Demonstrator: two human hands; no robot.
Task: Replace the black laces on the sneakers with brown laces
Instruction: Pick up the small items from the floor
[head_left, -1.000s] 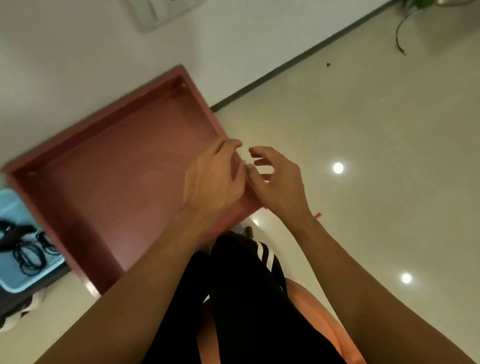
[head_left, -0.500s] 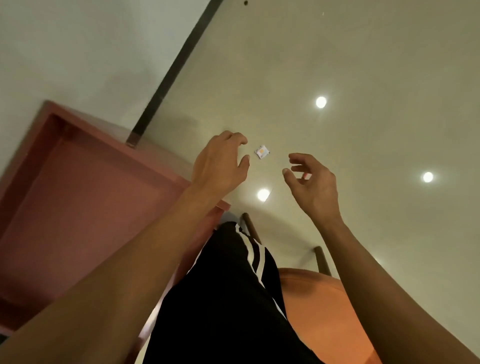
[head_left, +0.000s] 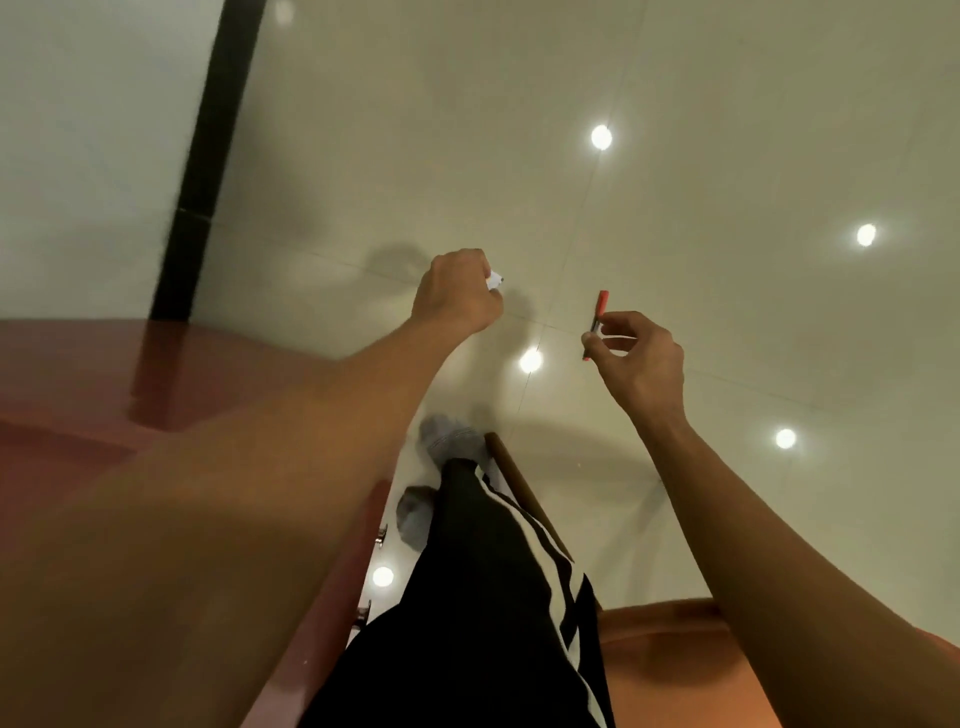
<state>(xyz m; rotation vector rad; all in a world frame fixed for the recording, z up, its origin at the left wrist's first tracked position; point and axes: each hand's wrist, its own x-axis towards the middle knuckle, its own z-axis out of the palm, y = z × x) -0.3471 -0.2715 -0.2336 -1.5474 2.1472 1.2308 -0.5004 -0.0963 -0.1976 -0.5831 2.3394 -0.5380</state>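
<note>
No sneakers or laces are in view. My left hand (head_left: 460, 299) reaches down over the glossy floor, its fingers closed around a small white object (head_left: 494, 281) that sticks out past the knuckles. My right hand (head_left: 636, 358) is to the right of it, fingers pinched on a thin red and black pen (head_left: 596, 321) held almost upright. The two hands are apart, both well above the floor.
The red-brown table (head_left: 67, 374) fills the left edge. My legs in black trousers with white stripes (head_left: 483, 597) and grey socks (head_left: 447, 439) stretch toward the floor. An orange seat (head_left: 675, 670) is at the bottom right, with a wooden leg (head_left: 524, 493). A black skirting strip (head_left: 202, 166) runs along the wall.
The view has swung right and down, away from the table. My hands have parted; the left has closed on the small white object seen on the floor, and a pen shows in the right.
</note>
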